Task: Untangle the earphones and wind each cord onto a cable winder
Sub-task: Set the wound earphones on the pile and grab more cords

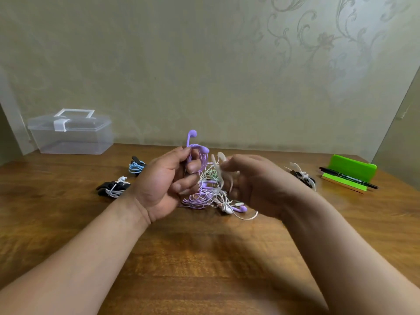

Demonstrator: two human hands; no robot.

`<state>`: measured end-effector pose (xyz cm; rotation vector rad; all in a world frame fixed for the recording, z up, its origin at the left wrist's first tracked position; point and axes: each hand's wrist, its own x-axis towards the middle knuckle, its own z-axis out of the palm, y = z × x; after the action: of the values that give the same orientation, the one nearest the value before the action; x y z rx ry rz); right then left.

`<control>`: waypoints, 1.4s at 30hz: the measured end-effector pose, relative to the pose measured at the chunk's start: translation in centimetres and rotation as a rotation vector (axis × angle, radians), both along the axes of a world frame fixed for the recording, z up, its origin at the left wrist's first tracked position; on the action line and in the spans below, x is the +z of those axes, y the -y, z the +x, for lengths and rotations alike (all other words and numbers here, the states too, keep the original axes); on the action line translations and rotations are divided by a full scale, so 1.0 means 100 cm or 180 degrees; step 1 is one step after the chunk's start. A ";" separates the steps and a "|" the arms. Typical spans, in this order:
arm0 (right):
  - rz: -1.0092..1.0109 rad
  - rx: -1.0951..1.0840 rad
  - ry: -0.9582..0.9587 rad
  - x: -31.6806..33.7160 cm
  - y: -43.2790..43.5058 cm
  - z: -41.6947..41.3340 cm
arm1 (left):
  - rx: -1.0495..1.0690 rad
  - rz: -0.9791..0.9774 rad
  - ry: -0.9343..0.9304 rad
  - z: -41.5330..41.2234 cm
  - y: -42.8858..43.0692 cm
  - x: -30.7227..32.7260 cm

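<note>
My left hand [168,183] grips a coil of purple earphone cord [201,156], with one purple earbud [191,134] sticking up above the fingers. My right hand [252,180] is blurred and pinches white earphone cords [219,164] just to the right of the coil. Between and below both hands a tangle of purple, white and pale green cords [211,196] lies on the wooden table [204,258]. Three wound cords sit on black winders: a blue one [136,167], a white one [113,187] at the left, and a white one [303,176] at the right.
A clear plastic box [71,135] with a white latch and handle stands at the back left against the wall. A green holder [351,171] with a black pen [347,178] across it lies at the back right.
</note>
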<state>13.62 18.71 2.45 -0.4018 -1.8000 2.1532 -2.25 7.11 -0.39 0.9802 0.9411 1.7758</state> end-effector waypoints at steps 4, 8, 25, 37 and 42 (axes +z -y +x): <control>-0.0551 0.0393 0.0113 -0.003 0.008 -0.003 | 0.0243 -0.0127 -0.0059 0.004 -0.002 0.000; -0.0905 0.0462 0.0064 -0.007 0.010 -0.008 | 0.0406 -0.0143 -0.0097 0.008 -0.002 0.001; 0.0854 -0.0301 -0.0724 -0.020 0.005 -0.015 | 0.0445 -0.0426 0.0204 0.010 -0.001 0.003; 0.2439 -0.0792 -0.0519 -0.036 0.011 -0.015 | 0.0654 -0.0661 0.0263 0.008 -0.004 -0.002; 0.2865 -0.0733 -0.0428 -0.038 0.015 -0.015 | 0.0859 -0.0672 0.0302 0.010 -0.006 -0.003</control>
<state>12.10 17.18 -1.36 -0.2094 -2.2587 1.0234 -1.28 7.67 -0.70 0.6535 1.2172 1.8785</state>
